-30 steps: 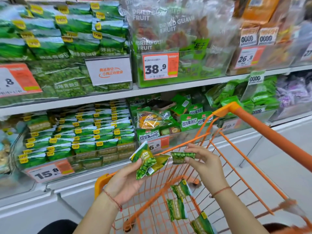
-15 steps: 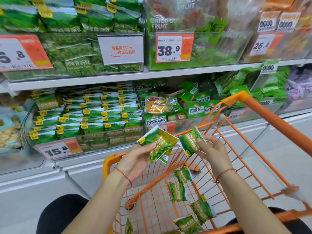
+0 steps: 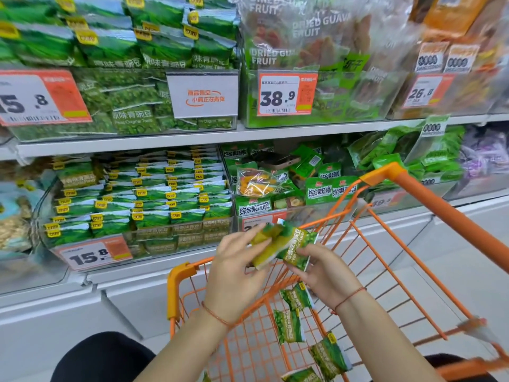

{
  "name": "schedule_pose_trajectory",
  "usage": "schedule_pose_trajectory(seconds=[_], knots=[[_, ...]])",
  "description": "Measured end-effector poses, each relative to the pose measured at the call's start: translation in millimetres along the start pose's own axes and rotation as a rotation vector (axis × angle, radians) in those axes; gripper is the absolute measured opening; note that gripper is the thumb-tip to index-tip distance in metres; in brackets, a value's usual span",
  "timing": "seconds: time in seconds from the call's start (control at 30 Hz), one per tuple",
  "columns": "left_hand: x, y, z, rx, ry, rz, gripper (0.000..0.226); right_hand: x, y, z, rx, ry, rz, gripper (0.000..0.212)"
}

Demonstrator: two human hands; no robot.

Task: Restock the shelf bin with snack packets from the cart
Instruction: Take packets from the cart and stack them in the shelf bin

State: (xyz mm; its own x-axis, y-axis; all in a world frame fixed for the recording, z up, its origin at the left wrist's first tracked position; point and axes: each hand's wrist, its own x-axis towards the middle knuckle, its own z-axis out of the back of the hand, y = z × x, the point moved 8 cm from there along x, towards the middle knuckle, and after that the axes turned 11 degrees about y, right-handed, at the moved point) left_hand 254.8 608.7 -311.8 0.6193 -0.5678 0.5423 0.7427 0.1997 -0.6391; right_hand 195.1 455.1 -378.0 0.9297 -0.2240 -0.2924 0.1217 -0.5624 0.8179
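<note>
Head view: my left hand (image 3: 234,274) and right hand (image 3: 326,274) both pinch green snack packets (image 3: 286,245) above the orange cart (image 3: 429,205), shelf bin (image 3: 143,241) just ahead-left.

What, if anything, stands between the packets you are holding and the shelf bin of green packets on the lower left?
Nothing visible does. Both hands grip the packets above the cart's front rim, and the shelf bin sits up and left, its open top already stacked nearly full.

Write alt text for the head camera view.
Two hands, left and right, hold small green pea snack packets together above an orange wire cart, where more packets lie. Behind stands a clear shelf bin of stacked green packets.
</note>
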Motion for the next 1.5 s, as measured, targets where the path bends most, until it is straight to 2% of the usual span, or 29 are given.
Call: schedule_pose_trajectory(seconds=[0.03,0.1,0.2,0.3,0.37,0.43,0.47,0.53,0.6,0.67,0.83,0.9,0.97,1.07,1.17,1.33,1.5], knots=[[-3.0,-12.0,-8.0,0.133,0.039,-0.15,0.034,1.0,-3.0,-4.4,0.009,0.028,-0.006,0.009],[-9.3,-21.8,-24.0,0.258,0.142,-0.297,0.032,3.1,-6.1,-4.4,0.044,0.043,-0.015,0.014],[-15.5,-20.0,-33.6,0.255,0.249,-0.313,0.036,0.7,-6.8,-1.7,0.078,0.04,-0.038,0.039],[-18.3,-22.0,-37.5,0.234,0.325,-0.307,0.042,-2.8,-3.8,-2.0,0.095,0.051,-0.037,0.042],[-19.8,-21.0,-44.2,0.255,0.389,-0.298,0.043,-4.4,-2.3,-6.1,0.02,0.089,-0.04,0.053],[-21.8,-12.6,-51.6,0.233,0.44,-0.228,0.037,-3.8,-4.7,-2.9,-0.095,0.069,-0.049,0.065],[-20.8,-7.5,-52.3,0.154,0.472,-0.14,0.033,-2.7,-5.4,2.4,-0.139,0.02,-0.047,0.064],[-19.6,3.5,-53.6,-0.177,0.549,0.101,0.029,-1.6,-5.6,10.2,-0.163,-0.055,-0.026,0.059],[-18.4,15.4,-49.5,-0.543,0.479,0.298,0.037,0.1,-4.1,13.7,-0.141,-0.082,-0.009,0.056],[-18.6,33.7,-44.8,-0.779,0.352,0.441,0.042,0.2,-3.4,9.9,-0.167,-0.055,-0.008,0.049],[-20.2,63.9,-36.2,-0.839,0.252,0.603,0.05,-6.1,3.3,-6.2,-0.318,0.017,0.021,0.043],[-19.6,68.5,-32.9,-0.879,0.233,0.612,0.049,-6.9,4.2,-7.4,-0.321,0.023,0.034,0.038],[-18.2,63.1,-36.5,-0.876,0.294,0.581,0.033,-5.8,4.3,-10.3,-0.352,0.051,0.041,0.034],[-20.6,55.5,-45.8,-0.807,0.399,0.562,0.037,-5.2,2.8,-16.0,-0.399,0.106,0.056,0.033],[-22.9,50.3,-51.9,-0.84,0.444,0.588,0.035,-4.3,-1.4,-14.0,-0.403,0.104,0.037,0.037],[-27.0,50.8,-57.5,-0.813,0.514,0.637,0.026,-1.2,-2.0,-8.6,-0.277,0.045,0.049,0.025],[-28.5,55.8,-54.1,-0.982,0.436,0.729,0.041,-1.4,1.4,1.3,-0.113,-0.051,0.077,0.023]])
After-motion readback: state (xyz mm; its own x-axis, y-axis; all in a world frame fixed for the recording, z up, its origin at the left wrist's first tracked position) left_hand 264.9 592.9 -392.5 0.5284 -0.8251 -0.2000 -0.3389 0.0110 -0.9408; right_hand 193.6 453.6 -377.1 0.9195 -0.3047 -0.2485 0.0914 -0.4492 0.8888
